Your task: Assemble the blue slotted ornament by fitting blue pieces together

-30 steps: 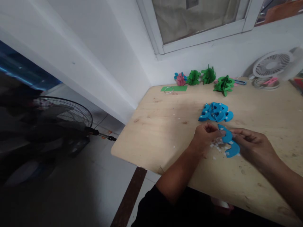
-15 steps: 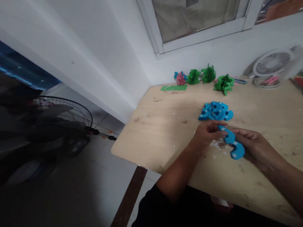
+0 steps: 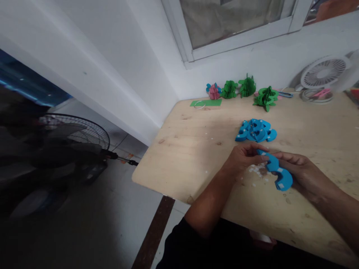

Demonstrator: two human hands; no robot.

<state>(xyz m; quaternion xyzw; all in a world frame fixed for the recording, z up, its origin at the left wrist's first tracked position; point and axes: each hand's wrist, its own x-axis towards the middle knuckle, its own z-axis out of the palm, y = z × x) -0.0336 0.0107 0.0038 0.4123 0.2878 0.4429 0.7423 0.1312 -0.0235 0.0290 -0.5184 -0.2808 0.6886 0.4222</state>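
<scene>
A curved blue paper cutout [image 3: 284,179], seemingly a stack of layers with small white squares on its face, is held above the table between both hands. My left hand [image 3: 244,157] pinches its upper end with thumb and fingers. On the other side, my right hand [image 3: 298,168] grips its middle from behind, with some fingers hidden. Small white paper bits [image 3: 256,170] lie scattered on the wood below. Just beyond my hands sits a group of similar blue cutouts [image 3: 256,130], also dotted with white squares.
Green folded paper shapes [image 3: 247,86] and a pink-and-blue one [image 3: 214,91] line the back of the wooden table [image 3: 179,149]. A green strip [image 3: 209,103] carries a white ring. A small white fan [image 3: 325,73] stands at back right. A floor fan [image 3: 81,134] is left.
The blue cutout's lower end has shifted slightly right and down, and its layers look a little more spread. Both hands keep their hold.
</scene>
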